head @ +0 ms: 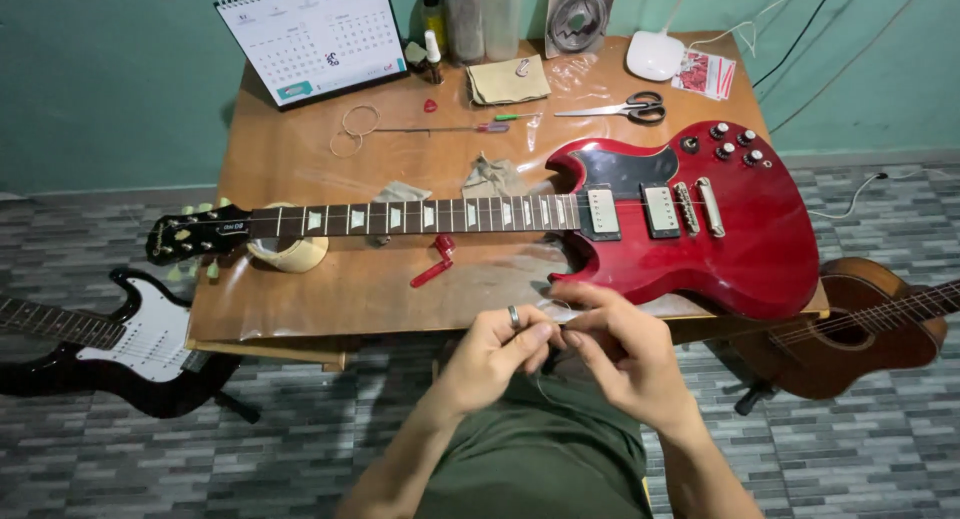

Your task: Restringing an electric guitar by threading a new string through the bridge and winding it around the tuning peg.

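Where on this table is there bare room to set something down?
Bare patches on the table: left, between calendar and guitar neck; front, between red winder and the hands. Crowded along the back by bottles, scissors.

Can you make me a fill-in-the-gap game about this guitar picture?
1. The guitar lying on the table is ____.
2. The scissors lie beside a white ____.
3. The left hand wears a ____ on one finger.
4. Both hands, left and right hand, pinch a thin ____.

Answers: red; box; ring; wire

Home guitar-repair corner: red electric guitar on tool-strewn wooden table, more guitars alongside.
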